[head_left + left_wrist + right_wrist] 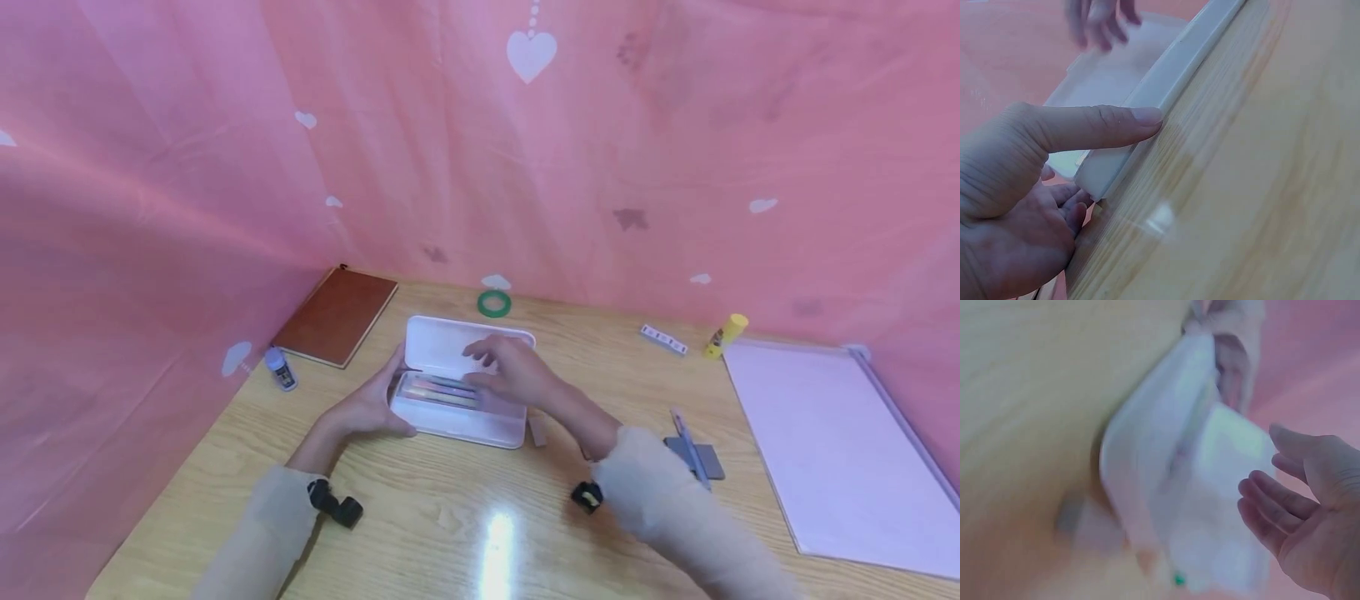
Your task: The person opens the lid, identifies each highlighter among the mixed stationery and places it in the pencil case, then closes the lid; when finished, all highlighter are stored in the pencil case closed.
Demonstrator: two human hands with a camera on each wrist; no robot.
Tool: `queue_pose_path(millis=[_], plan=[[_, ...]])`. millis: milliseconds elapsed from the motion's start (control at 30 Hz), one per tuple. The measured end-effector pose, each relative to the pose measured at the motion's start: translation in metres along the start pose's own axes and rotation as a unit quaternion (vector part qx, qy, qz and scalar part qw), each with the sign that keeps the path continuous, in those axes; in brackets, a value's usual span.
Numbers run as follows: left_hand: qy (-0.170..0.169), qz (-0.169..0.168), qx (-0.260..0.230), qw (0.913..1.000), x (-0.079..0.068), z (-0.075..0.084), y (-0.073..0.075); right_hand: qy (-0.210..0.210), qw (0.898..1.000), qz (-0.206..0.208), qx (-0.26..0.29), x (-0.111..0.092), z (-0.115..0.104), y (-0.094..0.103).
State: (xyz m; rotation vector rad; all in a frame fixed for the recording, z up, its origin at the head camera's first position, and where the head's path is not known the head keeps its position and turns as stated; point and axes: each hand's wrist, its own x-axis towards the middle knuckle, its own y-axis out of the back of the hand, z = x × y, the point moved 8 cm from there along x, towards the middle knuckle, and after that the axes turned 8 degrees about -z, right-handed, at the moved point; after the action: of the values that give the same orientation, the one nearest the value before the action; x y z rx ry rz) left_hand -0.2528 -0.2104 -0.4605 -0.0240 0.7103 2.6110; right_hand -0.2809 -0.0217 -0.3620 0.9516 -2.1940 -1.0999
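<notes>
A white pencil case [457, 427] lies on the table with its lid [438, 343] raised at the back. Several pens or pencils [441, 393] lie side by side in its left part. My left hand [367, 407] holds the left end of the case, thumb [1110, 125] against the front wall and other fingers behind the end. Over the case's right half hovers my right hand [513, 371]; its fingers are loosely bent, with nothing between them in the right wrist view. That view is blurred. A small greyish block [537, 432] lies by the case's right end.
A brown notebook [337, 317] and small bottle [281, 368] lie left. Green tape [494, 303] lies behind the case. Rightward are a white strip [663, 339], yellow glue stick [725, 336], a pen [692, 450] across a grey block [708, 462], and a whiteboard [840, 450]. Pink cloth [525, 167] hangs behind.
</notes>
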Motion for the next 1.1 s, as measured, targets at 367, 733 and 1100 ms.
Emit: queue_pose_path(millis=[367, 733, 1100], plan=[[0.007, 0.005, 0.005, 1.0000, -0.003, -0.001, 0.001, -0.099, 0.992, 0.045, -0.069, -0.131, 0.067, 0.082], [0.018, 0.011, 0.005, 0.9998, -0.009, -0.006, 0.005, -0.242, 0.964, 0.010, -0.108, -0.212, 0.141, 0.093], [0.007, 0.008, 0.014, 0.9998, -0.009, -0.006, 0.006, -0.293, 0.953, -0.028, -0.070, -0.221, 0.173, 0.068]])
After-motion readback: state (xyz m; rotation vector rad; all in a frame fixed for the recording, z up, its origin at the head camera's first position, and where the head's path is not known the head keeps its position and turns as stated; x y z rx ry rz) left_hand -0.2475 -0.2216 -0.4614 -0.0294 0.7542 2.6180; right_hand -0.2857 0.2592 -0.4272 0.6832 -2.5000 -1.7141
